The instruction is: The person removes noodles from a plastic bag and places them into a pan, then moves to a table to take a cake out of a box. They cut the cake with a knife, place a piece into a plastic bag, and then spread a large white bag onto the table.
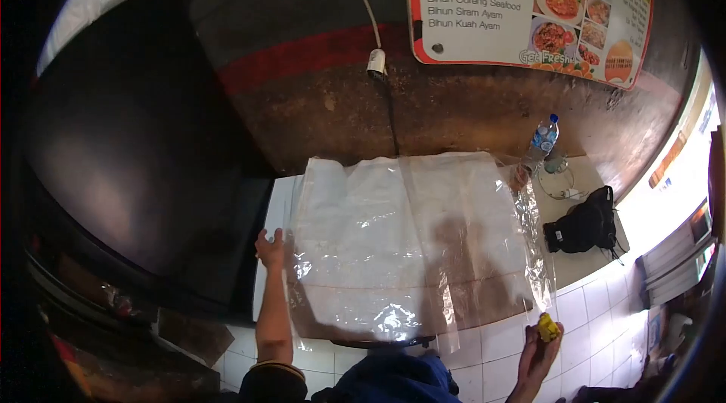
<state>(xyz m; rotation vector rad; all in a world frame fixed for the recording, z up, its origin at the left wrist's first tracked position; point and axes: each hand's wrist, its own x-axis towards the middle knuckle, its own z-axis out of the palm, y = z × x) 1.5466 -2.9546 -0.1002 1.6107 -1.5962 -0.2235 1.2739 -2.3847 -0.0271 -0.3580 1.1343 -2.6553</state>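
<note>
A white sheet under clear plastic (355, 229) covers most of the table in front of me, creased and shiny in places. My left hand (270, 248) is at the table's left side, beside the sheet's edge, with its fingers apart and nothing in them. Off the front right corner, over the tiled floor, my right hand (535, 354) has its fingers around a small yellow object (548, 327), whose kind I cannot tell. Loose clear plastic (538, 274) hangs past the sheet's right edge, just above that hand.
Right of the sheet are a black bag (586, 225), a blue-capped water bottle (544, 134) and a pale cable (560, 191). A large black panel (144, 153) stands at the left. On the back wall hang a menu board (469, 44) and a white socket (376, 62) on a cord.
</note>
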